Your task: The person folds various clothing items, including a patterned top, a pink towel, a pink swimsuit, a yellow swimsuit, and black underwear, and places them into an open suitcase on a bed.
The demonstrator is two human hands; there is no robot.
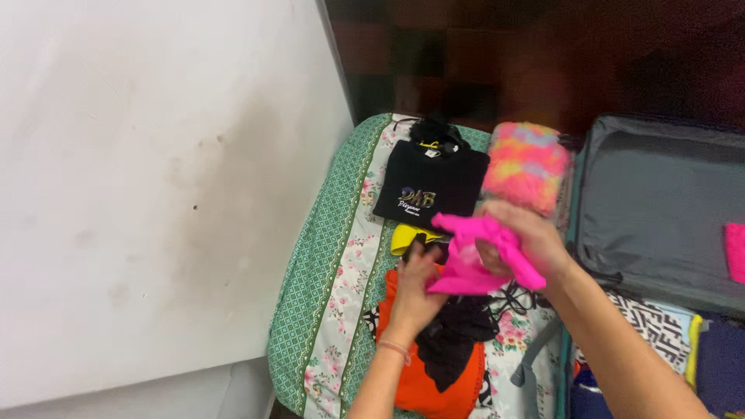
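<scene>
Pink garment held in both hands above the bed

Bright pink thin fabric garment (477,256) is up in the air over the middle of the bed (330,310), bunched and partly folded, with both hands on it. The right hand (521,237) is closed around its upper part, fingers wrapped into the cloth. The left hand (419,283) grips its lower left edge from below, fingers curled; an orange band sits on that wrist.

Under the hands, on the green floral bedsheet, lie a crumpled black cloth (454,337) on top of an orange garment (434,380), and a small yellow piece (407,237) just beside the left hand. Farther up the bed a folded black shirt with a printed front (431,186) lies flat, and next to it a fluffy pink, orange and yellow bundle (526,164). To the right stands an open grey suitcase (660,209), its lid lining bare, with patterned and dark clothes packed in the lower half. A white wall (155,194) runs along the left of the bed.
</scene>
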